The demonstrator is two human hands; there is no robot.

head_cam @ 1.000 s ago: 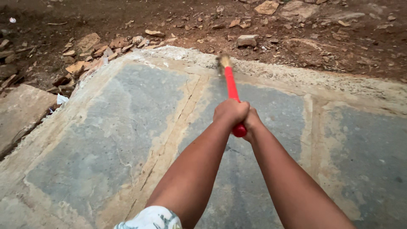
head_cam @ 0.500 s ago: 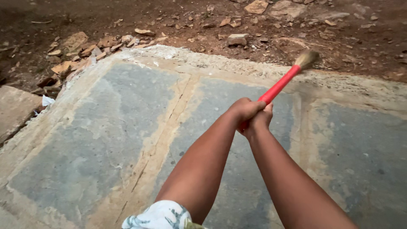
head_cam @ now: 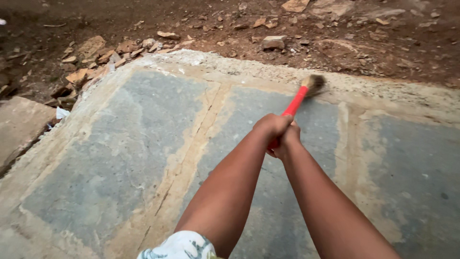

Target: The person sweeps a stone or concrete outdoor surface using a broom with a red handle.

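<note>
Your brush [head_cam: 314, 82] has swung back left and down from its raised spot at far right; the bristles now sit blurred on the slab's [head_cam: 120, 144] far pale edge, so you are mid-sweep there. Both grips are clamped on the red handle [head_cam: 294, 103]: your left hand [head_cam: 272, 125] over the top, right hand [head_cam: 287, 139] just beneath. Rubble [head_cam: 96, 52] and dirt [head_cam: 383, 48] lie beyond the edge.

Both bare arms reach far, nearly straight, meeting mid-scene. The left hand [head_cam: 271, 125] and right hand [head_cam: 286, 140] are clenched together, left slightly farther and over the right, knuckles up, wrists nearly touching.
</note>
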